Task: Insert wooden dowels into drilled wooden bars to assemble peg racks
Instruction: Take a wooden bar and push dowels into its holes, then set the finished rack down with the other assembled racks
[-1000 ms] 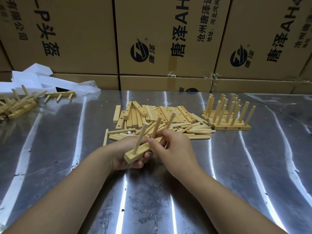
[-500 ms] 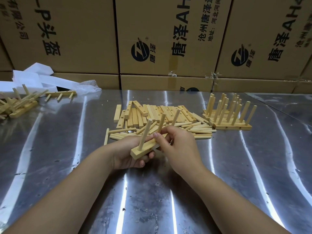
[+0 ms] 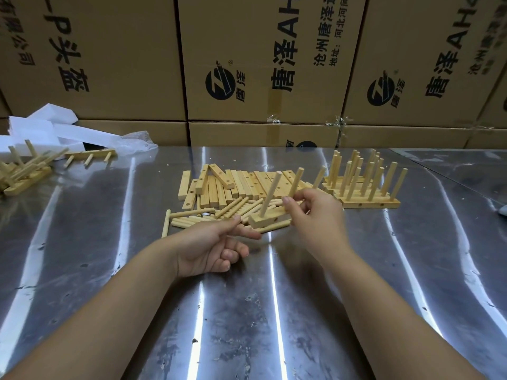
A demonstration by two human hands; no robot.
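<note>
Steel worktop (image 3: 384, 270): cardboard boxes (image 3: 263, 64) line its far edge, and finished racks (image 3: 367, 198) stand toward its right edge. Loose bars (image 3: 241, 182) and loose dowels (image 3: 197, 218) lie at its centre. Right hand (image 3: 315, 218) grips the bar (image 3: 260, 222), which carries three dowels (image 3: 271, 193), over the centre. Left hand (image 3: 208, 245) is palm up with fingers loosely curled, holding nothing, just beside the bar's near end.

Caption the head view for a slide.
Right hand holds a three-dowel wooden bar by loose dowels and drilled bars; finished peg racks stand right.
</note>
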